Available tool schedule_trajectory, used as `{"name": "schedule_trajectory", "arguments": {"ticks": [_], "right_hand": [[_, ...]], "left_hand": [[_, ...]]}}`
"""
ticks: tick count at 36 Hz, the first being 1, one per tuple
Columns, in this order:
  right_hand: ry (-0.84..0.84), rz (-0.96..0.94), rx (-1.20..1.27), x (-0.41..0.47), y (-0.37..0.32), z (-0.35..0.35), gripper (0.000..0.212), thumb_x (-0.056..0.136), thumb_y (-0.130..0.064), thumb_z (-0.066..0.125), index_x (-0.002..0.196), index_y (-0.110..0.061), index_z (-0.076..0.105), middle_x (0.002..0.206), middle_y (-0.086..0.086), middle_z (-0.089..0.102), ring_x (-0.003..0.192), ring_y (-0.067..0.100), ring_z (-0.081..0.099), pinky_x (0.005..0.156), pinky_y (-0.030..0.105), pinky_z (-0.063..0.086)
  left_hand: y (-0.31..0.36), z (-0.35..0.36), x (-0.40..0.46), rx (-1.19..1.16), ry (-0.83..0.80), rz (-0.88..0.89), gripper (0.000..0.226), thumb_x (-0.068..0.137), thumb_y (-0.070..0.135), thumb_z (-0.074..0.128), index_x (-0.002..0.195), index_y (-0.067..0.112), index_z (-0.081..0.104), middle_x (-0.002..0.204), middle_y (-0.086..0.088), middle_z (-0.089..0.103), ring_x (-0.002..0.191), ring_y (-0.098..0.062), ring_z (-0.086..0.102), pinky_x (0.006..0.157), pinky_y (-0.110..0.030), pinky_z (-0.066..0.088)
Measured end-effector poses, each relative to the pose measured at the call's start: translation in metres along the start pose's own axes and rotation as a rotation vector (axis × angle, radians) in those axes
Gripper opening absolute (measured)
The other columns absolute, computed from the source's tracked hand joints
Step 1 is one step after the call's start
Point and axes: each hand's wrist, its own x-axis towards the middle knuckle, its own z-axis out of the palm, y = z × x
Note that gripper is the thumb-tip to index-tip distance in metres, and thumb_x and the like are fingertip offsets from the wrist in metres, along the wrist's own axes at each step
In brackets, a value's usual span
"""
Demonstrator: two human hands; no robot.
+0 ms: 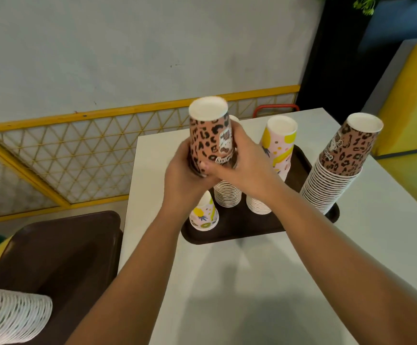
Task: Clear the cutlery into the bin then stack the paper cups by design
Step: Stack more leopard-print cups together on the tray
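Both my hands hold an upside-down leopard-print paper cup (208, 135) above the brown tray (227, 235). My left hand (182, 175) grips its lower rim from the left; my right hand (244, 158) wraps it from the right. Under my hands stands a stack of upturned cups (227, 197), its top hidden. A tall fruit-print stack (277, 145) stands behind my right wrist. A tall leopard-print stack (339, 165) leans at the tray's right end. A single fruit-print cup (203, 216) sits at the tray's front left. No cutlery is in view.
The tray lies on a white table (252, 282). At the lower left a second brown tray (60, 257) holds a white stack of cups lying on its side (10, 317). A yellow lattice railing (78, 155) runs behind. A red chair back (274, 108) shows past the table's far edge.
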Motion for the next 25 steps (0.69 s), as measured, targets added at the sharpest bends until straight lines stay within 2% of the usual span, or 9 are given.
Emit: {"name": "schedule_trajectory", "arguments": {"ticks": [3,6,7,9,11,14,18,21,25], "right_hand": [[0.159,0.002,0.024,0.016,-0.004,-0.008,0.073,0.073,-0.032,0.077,0.133,-0.017,0.038,0.113,-0.014,0.056,0.098,-0.005,0.051,0.080,0.002,0.042],[0.293,0.001,0.069,0.035,-0.004,-0.014,0.072,0.073,-0.032,0.077,0.131,-0.015,0.038,0.113,-0.012,0.057,0.096,-0.006,0.053,0.074,-0.001,0.041],[0.322,0.003,0.070,0.041,-0.003,-0.015,0.072,0.073,-0.033,0.076,0.131,-0.014,0.038,0.116,-0.010,0.058,0.098,-0.004,0.054,0.074,0.000,0.042],[0.354,0.017,0.058,0.053,0.003,-0.014,0.073,0.073,-0.035,0.076,0.131,-0.014,0.038,0.121,-0.004,0.059,0.105,0.004,0.057,0.079,0.008,0.045],[0.352,0.043,0.048,0.059,0.013,-0.008,0.074,0.072,-0.037,0.076,0.131,-0.013,0.038,0.122,-0.001,0.058,0.109,0.010,0.057,0.084,0.021,0.048],[0.341,0.089,0.008,0.060,0.031,0.003,0.073,0.072,-0.033,0.077,0.130,-0.011,0.038,0.122,0.003,0.056,0.111,0.015,0.055,0.084,0.024,0.046],[0.308,0.152,-0.020,0.054,0.057,0.020,0.073,0.072,-0.030,0.077,0.130,-0.010,0.038,0.124,0.006,0.054,0.115,0.019,0.053,0.092,0.030,0.047],[0.293,0.170,-0.054,0.047,0.072,0.032,0.075,0.072,-0.029,0.077,0.131,-0.008,0.036,0.125,0.009,0.053,0.117,0.023,0.052,0.095,0.041,0.046],[0.318,0.171,-0.072,0.039,0.081,0.043,0.072,0.075,-0.028,0.074,0.132,-0.007,0.035,0.128,0.010,0.051,0.119,0.022,0.050,0.098,0.038,0.045]], "left_hand": [[0.015,0.000,0.022,0.004,-0.103,0.092,0.090,0.059,0.035,0.077,0.138,0.010,0.042,0.129,-0.003,0.059,0.119,-0.013,0.057,0.101,-0.038,0.048],[0.021,-0.004,0.044,-0.119,-0.200,0.082,0.081,0.079,0.009,0.070,0.148,0.011,0.027,0.146,-0.003,0.044,0.133,-0.010,0.044,0.108,-0.031,0.041],[0.023,-0.004,0.048,-0.172,-0.184,0.051,0.076,0.085,0.004,0.065,0.149,0.012,0.026,0.149,-0.002,0.040,0.135,-0.008,0.040,0.107,-0.027,0.041],[0.025,0.002,0.053,-0.234,-0.092,-0.030,0.061,0.094,0.013,0.056,0.149,0.019,0.029,0.150,0.002,0.038,0.137,-0.005,0.036,0.105,-0.022,0.038],[0.020,0.011,0.056,-0.225,-0.013,-0.130,0.052,0.098,0.032,0.047,0.147,0.026,0.031,0.152,0.005,0.035,0.139,-0.008,0.033,0.111,-0.028,0.032],[0.008,0.025,0.055,-0.179,0.036,-0.242,0.052,0.099,0.049,0.034,0.147,0.029,0.031,0.150,0.012,0.034,0.138,-0.010,0.032,0.116,-0.039,0.025],[-0.010,0.037,0.049,-0.158,0.032,-0.300,0.049,0.101,0.048,0.026,0.145,0.027,0.034,0.141,0.011,0.039,0.117,0.001,0.033,0.104,-0.029,0.028],[-0.022,0.043,0.044,-0.159,0.025,-0.353,0.051,0.101,0.048,0.023,0.146,0.025,0.033,0.135,0.013,0.039,0.114,0.001,0.031,0.097,-0.028,0.028],[-0.034,0.048,0.039,-0.146,0.035,-0.378,0.047,0.101,0.046,0.023,0.139,0.023,0.041,0.122,0.012,0.047,0.115,-0.004,0.042,0.096,-0.028,0.033]]}}
